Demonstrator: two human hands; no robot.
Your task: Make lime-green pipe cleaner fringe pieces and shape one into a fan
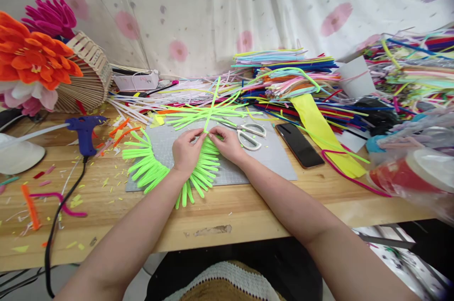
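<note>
My left hand [187, 150] and my right hand [227, 143] meet over the grey cutting mat [262, 168]. Their fingertips pinch a lime-green pipe cleaner [213, 102] that stands up between them. Below and around my hands curves a fringe of looped green pipe cleaners [151, 171], fanned out like petals. Where the held pipe cleaner joins the fringe is hidden by my fingers. More loose green pipe cleaners [184, 114] lie just beyond my hands. White-handled scissors [250, 136] rest on the mat beside my right hand.
A blue glue gun [85, 133] with a black cord stands at left, near a basket [88, 69] of pipe-cleaner flowers. A phone [300, 145] and a yellow strip [326, 138] lie at right. Bundles of coloured pipe cleaners [291, 79] fill the back; scraps litter the left.
</note>
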